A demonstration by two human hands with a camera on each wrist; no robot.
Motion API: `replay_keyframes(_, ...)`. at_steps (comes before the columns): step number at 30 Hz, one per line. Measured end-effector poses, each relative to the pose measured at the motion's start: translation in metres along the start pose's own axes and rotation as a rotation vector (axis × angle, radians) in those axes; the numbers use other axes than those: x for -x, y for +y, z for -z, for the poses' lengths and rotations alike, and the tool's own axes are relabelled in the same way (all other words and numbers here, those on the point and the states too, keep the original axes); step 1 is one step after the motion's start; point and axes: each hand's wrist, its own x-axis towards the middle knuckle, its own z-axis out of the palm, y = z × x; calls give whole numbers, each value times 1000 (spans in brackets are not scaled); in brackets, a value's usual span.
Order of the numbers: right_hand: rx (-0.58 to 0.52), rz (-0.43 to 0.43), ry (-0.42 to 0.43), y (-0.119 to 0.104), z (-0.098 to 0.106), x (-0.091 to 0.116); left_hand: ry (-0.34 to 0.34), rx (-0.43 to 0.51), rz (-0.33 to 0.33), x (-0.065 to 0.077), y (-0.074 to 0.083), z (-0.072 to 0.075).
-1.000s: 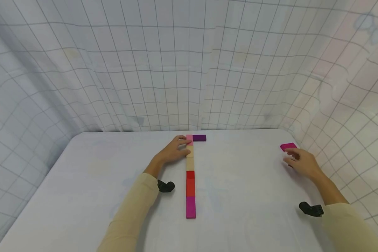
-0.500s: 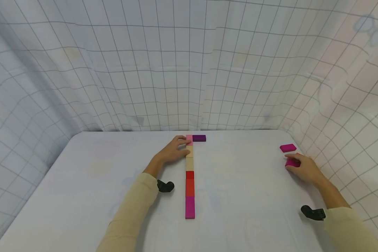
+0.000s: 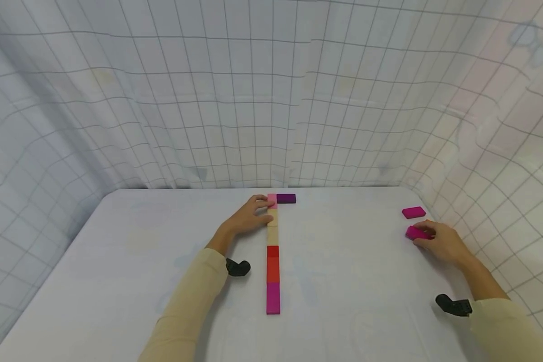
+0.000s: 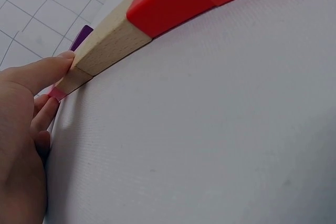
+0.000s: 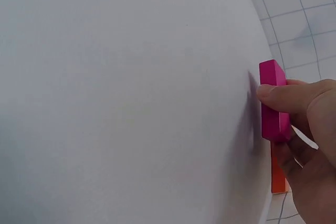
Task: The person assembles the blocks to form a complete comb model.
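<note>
My right hand [image 3: 441, 242] pinches a magenta block [image 3: 417, 233] between thumb and fingers, near the table's right edge. In the right wrist view the held magenta block [image 5: 272, 116] is tilted upright, with the thumb across its face. A second magenta block [image 3: 414, 212] lies just beyond it. My left hand [image 3: 249, 217] rests at the far end of a row of blocks. Its index finger lies over the pink block [image 3: 272, 198], and its thumb touches a plain wooden block [image 4: 116, 39]. A purple block [image 3: 286, 198] lies crosswise against the pink one.
Toward me the row continues with red blocks [image 3: 273, 266] and a magenta-purple block [image 3: 273, 298]. An orange block [image 5: 278, 174] shows partly behind the right hand. Grid-patterned white curtains [image 3: 271, 110] stand along the back and sides of the white table [image 3: 353, 281].
My right hand has moved slightly toward me and now grips a magenta block, away from the other one it was reaching over. The left hand has stayed on the row.
</note>
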Motion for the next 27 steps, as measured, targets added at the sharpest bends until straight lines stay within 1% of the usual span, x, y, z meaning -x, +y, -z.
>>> replay_keyframes(6, -42, -4, -48, -14, 3, -9, 9, -1, -5, 0, 1, 0)
replay_keyframes(11, -48, 29, -66, -24, -2, -18, 5, 6, 26, 1, 4, 0)
replay_keyframes(14, -51, 77, -59, -31, -6, -23, 7, 2, 30, 1, 4, 0)
replay_keyframes(20, -61, 186, -9, -44, -15, -33, 11, -10, 23, 1, 1, 1)
replay_keyframes(27, -54, 222, -35, -60, -23, -42, 3, 15, 27, 0, 0, 0)
